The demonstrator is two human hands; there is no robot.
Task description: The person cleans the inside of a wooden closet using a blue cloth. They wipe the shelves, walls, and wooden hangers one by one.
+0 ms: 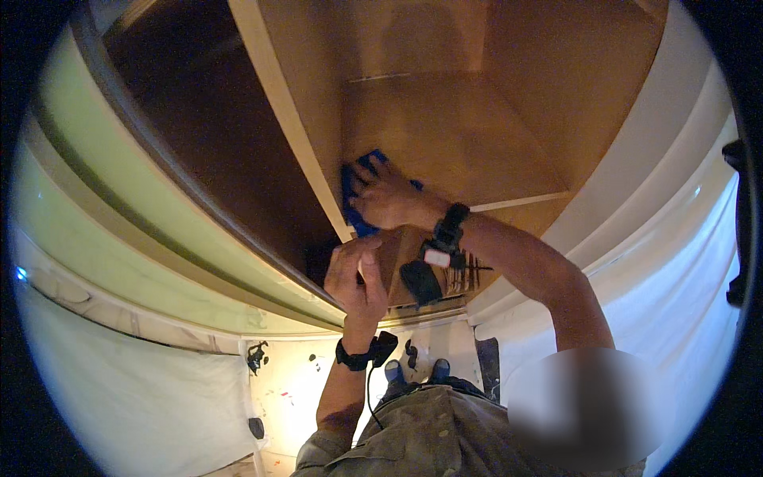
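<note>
My right hand (387,200) presses a blue cloth (351,185) against the wooden shelf board (447,131), its fingers spread over the fabric. The cloth lies in the corner where the board meets an upright wooden divider (292,119). Lower and nearer to me, my left hand (359,280) is closed around the front edge of a wooden panel, thumb on one side and fingers on the other. Black straps with devices sit on both wrists, the right wrist device (438,256) bearing a pale label.
Below the shelf, several slender items (468,274) stand near a dark object (422,283). A dark compartment (208,119) lies left of the divider. Pale green curved panels (179,226) flank the left; white sheeting (667,256) hangs right. Small debris dots the floor (286,381).
</note>
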